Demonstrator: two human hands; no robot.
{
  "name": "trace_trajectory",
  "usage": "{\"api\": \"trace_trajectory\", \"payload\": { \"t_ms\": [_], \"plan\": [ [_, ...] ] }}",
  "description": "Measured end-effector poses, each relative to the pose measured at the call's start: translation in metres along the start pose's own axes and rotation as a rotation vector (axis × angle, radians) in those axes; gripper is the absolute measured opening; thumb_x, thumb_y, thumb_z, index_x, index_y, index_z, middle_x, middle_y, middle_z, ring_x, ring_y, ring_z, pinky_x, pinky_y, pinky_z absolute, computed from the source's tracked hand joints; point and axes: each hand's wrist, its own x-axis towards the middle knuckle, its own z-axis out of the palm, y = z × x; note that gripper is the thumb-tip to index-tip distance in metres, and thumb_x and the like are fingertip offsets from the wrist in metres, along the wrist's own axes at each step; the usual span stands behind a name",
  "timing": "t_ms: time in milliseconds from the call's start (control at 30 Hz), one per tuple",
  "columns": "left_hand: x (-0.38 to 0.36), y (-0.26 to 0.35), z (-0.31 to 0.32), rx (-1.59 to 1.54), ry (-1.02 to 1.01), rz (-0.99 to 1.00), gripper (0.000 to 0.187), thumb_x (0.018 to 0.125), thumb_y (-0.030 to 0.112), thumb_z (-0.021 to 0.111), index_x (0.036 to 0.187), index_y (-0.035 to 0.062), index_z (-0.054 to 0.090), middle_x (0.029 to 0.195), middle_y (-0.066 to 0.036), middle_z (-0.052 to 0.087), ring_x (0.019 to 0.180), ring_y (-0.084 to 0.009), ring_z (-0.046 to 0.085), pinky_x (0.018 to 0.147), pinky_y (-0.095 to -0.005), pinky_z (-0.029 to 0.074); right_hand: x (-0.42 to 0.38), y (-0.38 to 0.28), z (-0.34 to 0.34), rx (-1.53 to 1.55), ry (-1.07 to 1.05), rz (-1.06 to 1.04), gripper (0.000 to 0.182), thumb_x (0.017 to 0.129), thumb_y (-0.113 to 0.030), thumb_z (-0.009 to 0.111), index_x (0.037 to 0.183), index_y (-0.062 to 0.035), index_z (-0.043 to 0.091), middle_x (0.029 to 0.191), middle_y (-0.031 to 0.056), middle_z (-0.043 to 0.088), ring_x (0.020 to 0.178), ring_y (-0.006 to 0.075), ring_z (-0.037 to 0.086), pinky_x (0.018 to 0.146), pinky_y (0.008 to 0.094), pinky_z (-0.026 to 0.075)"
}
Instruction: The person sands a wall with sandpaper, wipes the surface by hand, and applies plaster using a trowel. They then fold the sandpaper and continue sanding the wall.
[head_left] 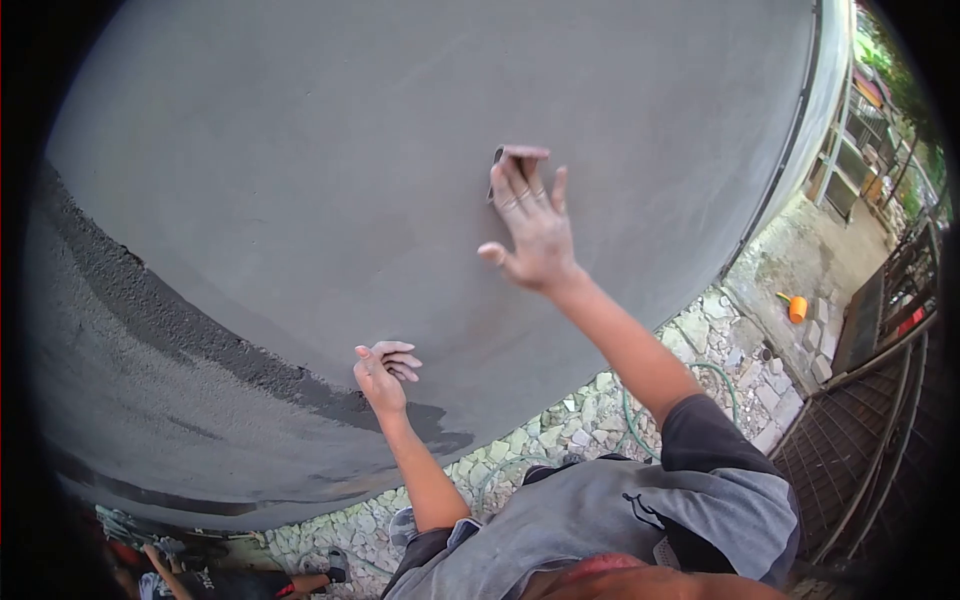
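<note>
A wide grey plastered wall (330, 130) fills most of the view. My right hand (540, 235), dusted with plaster, reaches up to it with the thumb out to the side. Its fingers press a folded brownish piece of sheet (522, 154) against the wall; part of the piece is hidden behind the fingers. Lower and to the left, my left hand (382, 375) is close in front of the wall, fingers loosely bent and apart, with nothing in it. Near that hand the smooth surface meets a darker, rougher band (190, 320) of plaster.
Broken stones (540, 437) line the ground along the wall's foot, with a green hose (628, 405) across them. An orange container (797, 309) and several blocks (820, 335) lie at right, near dark metal grating (850, 450). Another person (230, 582) is at lower left.
</note>
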Motion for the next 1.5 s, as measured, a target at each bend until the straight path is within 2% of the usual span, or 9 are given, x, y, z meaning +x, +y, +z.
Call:
{"api": "trace_trajectory", "payload": {
  "t_ms": [200, 267, 367, 633, 867, 933, 1167, 1300, 1500],
  "plan": [
    [0.002, 0.001, -0.007, -0.007, -0.111, 0.016, 0.089, 0.102, 0.068, 0.019, 0.087, -0.0034, 0.070, 0.066, -0.010, 0.068, 0.050, -0.0134, 0.060, 0.050, -0.0221, 0.043, 0.127, 0.011, -0.046, -0.023, 0.182, -0.042, 0.088, 0.095, -0.069, 0.042, 0.153, -0.0029, 0.036, 0.157, 0.0157, 0.040, 0.150, 0.0336, 0.027, 0.119, 0.0634, 0.003],
    [0.001, 0.001, -0.010, -0.010, -0.116, 0.010, 0.089, 0.102, 0.068, 0.019, 0.087, -0.0032, 0.070, 0.066, -0.010, 0.068, 0.050, -0.0135, 0.060, 0.051, -0.0224, 0.043, 0.154, 0.004, -0.062, 0.060, 0.123, 0.088, 0.089, 0.098, -0.071, 0.026, 0.157, -0.0048, 0.026, 0.166, 0.0124, 0.022, 0.155, 0.0287, 0.009, 0.120, 0.0619, 0.001],
    [0.000, -0.002, -0.010, -0.058, -0.110, 0.001, 0.088, 0.102, 0.068, 0.020, 0.087, -0.0026, 0.070, 0.066, -0.010, 0.068, 0.050, -0.0137, 0.060, 0.050, -0.0220, 0.042, 0.132, 0.009, -0.036, 0.033, 0.282, -0.058, 0.090, 0.095, -0.068, 0.044, 0.152, -0.0002, 0.037, 0.158, 0.0180, 0.037, 0.150, 0.0350, 0.028, 0.117, 0.0666, 0.006],
    [0.002, 0.001, -0.010, -0.052, -0.111, -0.030, 0.087, 0.102, 0.069, 0.023, 0.086, -0.0024, 0.071, 0.065, -0.009, 0.068, 0.052, -0.0135, 0.062, 0.052, -0.0227, 0.042, -0.015, -0.016, 0.001, 0.041, -0.064, 0.079, 0.090, 0.097, -0.071, 0.033, 0.157, -0.0045, 0.029, 0.161, 0.0170, 0.032, 0.152, 0.0369, 0.020, 0.119, 0.0622, -0.002],
    [0.001, 0.004, -0.009, -0.043, -0.100, -0.054, 0.082, 0.104, 0.064, 0.025, 0.087, -0.0022, 0.072, 0.065, -0.008, 0.068, 0.051, -0.0122, 0.060, 0.052, -0.0228, 0.042, 0.138, 0.012, -0.068, -0.054, 0.108, -0.016, 0.077, 0.099, -0.058, 0.045, 0.155, -0.0065, 0.035, 0.161, 0.0127, 0.034, 0.152, 0.0337, 0.022, 0.118, 0.0655, 0.005],
    [0.002, 0.001, -0.009, -0.053, -0.105, -0.042, 0.081, 0.106, 0.061, 0.025, 0.087, -0.0020, 0.072, 0.065, -0.008, 0.068, 0.051, -0.0118, 0.060, 0.052, -0.0224, 0.042, 0.147, 0.004, -0.078, -0.058, 0.051, 0.058, 0.080, 0.105, -0.059, 0.023, 0.155, 0.0039, 0.026, 0.164, 0.0193, 0.024, 0.154, 0.0301, 0.012, 0.122, 0.0579, 0.002],
    [-0.003, 0.003, -0.007, -0.103, -0.107, -0.022, 0.080, 0.106, 0.061, 0.024, 0.089, -0.0013, 0.072, 0.071, -0.008, 0.070, 0.053, -0.0108, 0.061, 0.050, -0.0212, 0.042, -0.054, -0.022, 0.007, 0.085, -0.122, 0.161, 0.087, 0.096, -0.056, 0.052, 0.157, -0.0012, 0.025, 0.164, 0.0212, 0.023, 0.153, 0.0406, 0.013, 0.117, 0.0670, 0.008],
    [-0.037, -0.013, 0.007, -0.135, -0.198, -0.126, 0.069, 0.107, 0.055, 0.030, 0.098, 0.0006, 0.070, 0.080, -0.009, 0.071, 0.054, -0.0117, 0.060, 0.056, -0.0238, 0.048, -0.101, -0.003, 0.029, -0.095, -0.136, 0.238, 0.085, 0.096, -0.047, 0.055, 0.160, -0.0048, 0.018, 0.166, 0.0163, 0.017, 0.155, 0.0356, 0.010, 0.119, 0.0633, -0.001],
    [-0.144, -0.144, -0.020, 0.174, -0.452, -0.489, 0.063, 0.104, 0.055, 0.040, 0.102, -0.0013, 0.068, 0.088, -0.011, 0.071, 0.065, -0.0178, 0.063, 0.066, -0.0330, 0.051, 0.049, 0.062, -0.032, -0.054, 0.147, 0.260, 0.070, 0.106, -0.050, 0.035, 0.160, -0.0072, 0.019, 0.167, 0.0122, 0.016, 0.155, 0.0300, 0.009, 0.121, 0.0598, 0.003]
  ]
}}
